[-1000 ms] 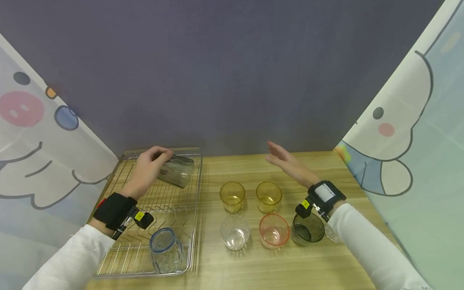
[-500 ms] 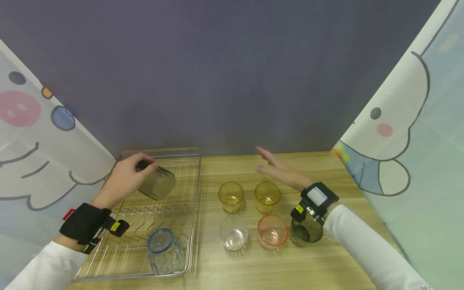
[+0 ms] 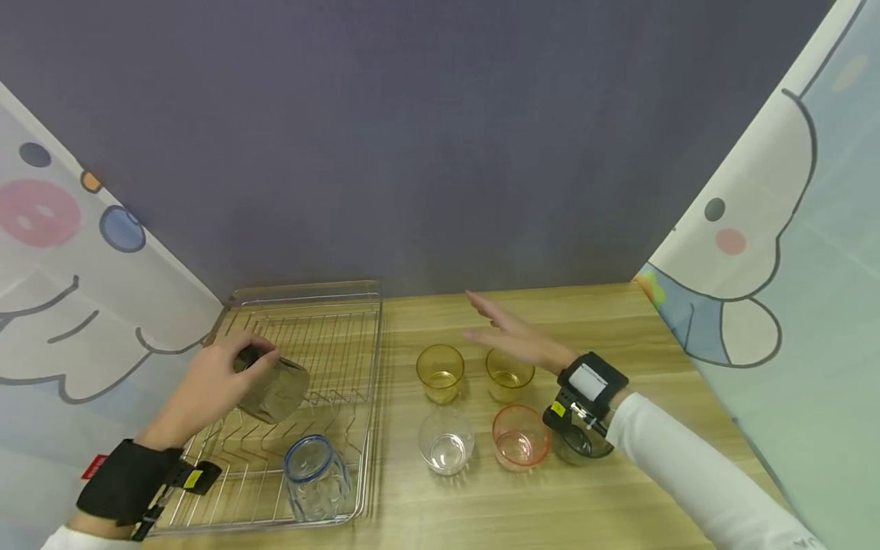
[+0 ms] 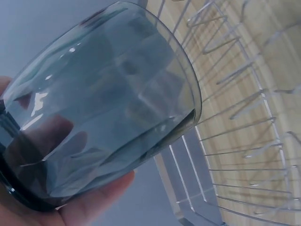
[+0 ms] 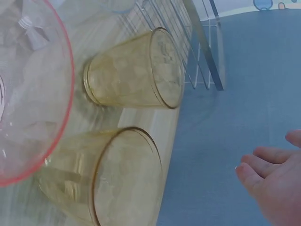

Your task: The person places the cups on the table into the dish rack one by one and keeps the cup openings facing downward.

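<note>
Left hand (image 3: 215,386) gripped smoky-grey transparent glass tumbler (image 3: 280,393), tilted, above silvery metal wire rack (image 3: 375,359). Right hand (image 3: 512,336), fingers extended, held nothing near yellow transparent glass cup (image 3: 509,380). Step seemed racking; next move likely called for lowering tumbler clear of blue-rimmed clear glass (image 3: 319,485).

Your head camera looks forward and down from above, far enough back to frame your left hand (image 3: 213,378), your right hand (image 3: 512,336), the wire dish rack (image 3: 337,344) and the dark backdrop (image 3: 440,153). Your left wrist camera sits close to the smoky grey tumbler (image 4: 108,94), its view rolled, rack at right. Your right wrist camera lies on its side, facing the backdrop, very near the red-rimmed glass (image 5: 33,103). It shares two amber glasses (image 5: 134,73) with your head view; the left wrist shares tumbler and rack.
</note>
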